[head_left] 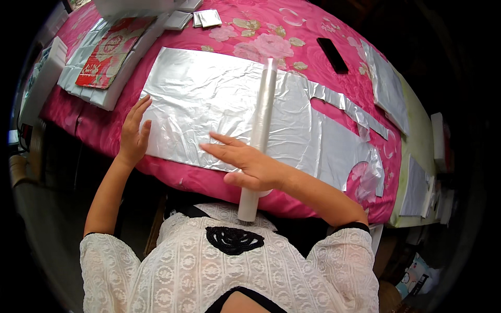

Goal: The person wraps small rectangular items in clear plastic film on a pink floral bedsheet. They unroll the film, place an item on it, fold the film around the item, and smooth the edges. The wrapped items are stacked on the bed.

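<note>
A silver plastic bag (203, 88) with cut-out handles lies flat and slightly creased on a pink flowered tablecloth (177, 180). Across its middle rests a long roll of clear plastic film (264, 99), its near end reaching past the table edge toward my body. At the bag's left edge is my left hand (133, 138), its thumb apart from the fingers and nothing held. My right hand (251, 166) is spread palm down over the bag, its wrist crossing the roll. Whether that palm presses on the bag or roll, I cannot tell.
A white foam box (112, 94) with a red printed card (112, 55) on top stands at the far left. Small silver packets (209, 19) lie at the back, a black phone (332, 55) at the back right. More silver sheets (386, 86) lie along the right edge.
</note>
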A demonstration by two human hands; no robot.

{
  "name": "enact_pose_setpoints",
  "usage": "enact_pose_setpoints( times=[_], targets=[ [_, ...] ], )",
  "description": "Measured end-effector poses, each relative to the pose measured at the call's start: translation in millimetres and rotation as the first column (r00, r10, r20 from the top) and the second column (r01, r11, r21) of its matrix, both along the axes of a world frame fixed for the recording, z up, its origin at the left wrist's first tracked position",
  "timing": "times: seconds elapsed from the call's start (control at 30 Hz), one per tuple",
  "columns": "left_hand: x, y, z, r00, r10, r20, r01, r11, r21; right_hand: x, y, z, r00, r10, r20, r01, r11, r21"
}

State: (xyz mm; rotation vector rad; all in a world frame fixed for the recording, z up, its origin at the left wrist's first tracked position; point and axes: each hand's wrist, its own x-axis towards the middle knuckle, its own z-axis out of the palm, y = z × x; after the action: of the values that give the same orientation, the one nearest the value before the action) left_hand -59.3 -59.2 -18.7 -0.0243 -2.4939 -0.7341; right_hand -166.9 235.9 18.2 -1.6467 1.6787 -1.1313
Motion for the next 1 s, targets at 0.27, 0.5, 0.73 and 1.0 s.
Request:
enact_pose_setpoints(
  times=[0.27, 0.5, 0.73, 1.0],
  targets=[
    [60.5, -20.1, 28.6, 0.993, -0.025, 0.116, -0.005, 0.967, 0.256, -33.7, -40.7, -1.0, 0.874, -0.139, -0.466, 0.065, 0.983, -0.17],
    [110.8, -3.1, 30.3, 0.932, 0.056, 0.359, -0.202, 0.901, 0.385, -39.2, -128.2, -35.1, 0.732, 0.013, -0.681, -0.062, 0.997, -0.048],
    [113.6, 30.8, 14.2, 0.789, 0.253, 0.56, -0.456, 0.852, 0.258, 11.2, -242.1, -56.2, 0.732, -0.297, -0.613, 0.2, 0.954, -0.223],
    [114.7, 31.9, 10.5, 0.834, -0.198, 0.515, -0.425, 0.367, 0.828, 23.5, -228.5, -53.6, 0.649, -0.661, 0.377, 0.744, 0.656, -0.13]
  ],
)
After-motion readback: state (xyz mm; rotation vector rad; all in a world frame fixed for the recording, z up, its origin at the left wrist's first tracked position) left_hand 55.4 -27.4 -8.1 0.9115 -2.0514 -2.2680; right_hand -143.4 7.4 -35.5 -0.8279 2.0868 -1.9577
